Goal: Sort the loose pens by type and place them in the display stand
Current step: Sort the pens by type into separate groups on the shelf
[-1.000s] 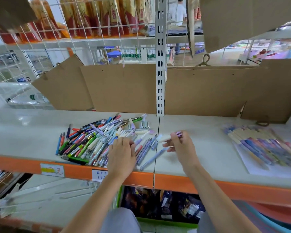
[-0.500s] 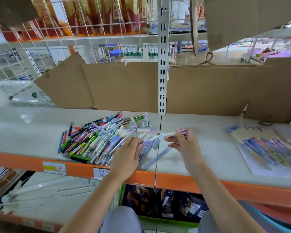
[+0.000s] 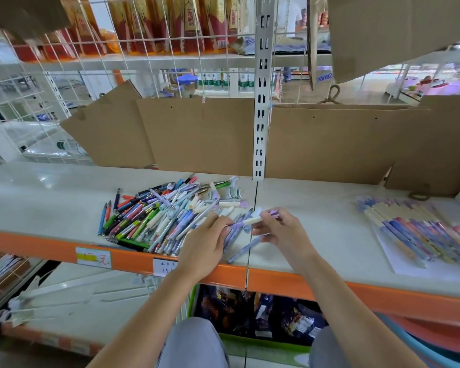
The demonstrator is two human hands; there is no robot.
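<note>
I judged the sorting well short of half done. The loose pile of pens (image 3: 165,216) lay on the shelf (image 3: 51,197) just left of the slotted upright post (image 3: 260,102), mixed in colour and type, and most of the stock looked unsorted. Well to the right of the post, a row of matched pens (image 3: 420,229) rested on a white sheet (image 3: 414,269), which I took as the one sorted group. No display stand was visible to me. My left hand (image 3: 205,245) had its fingers curled round a lilac pen (image 3: 235,226) at the pile's right edge. My right hand (image 3: 282,235), just right of the post, pinched a cream-capped pen (image 3: 252,221) between thumb and fingertips.
</note>
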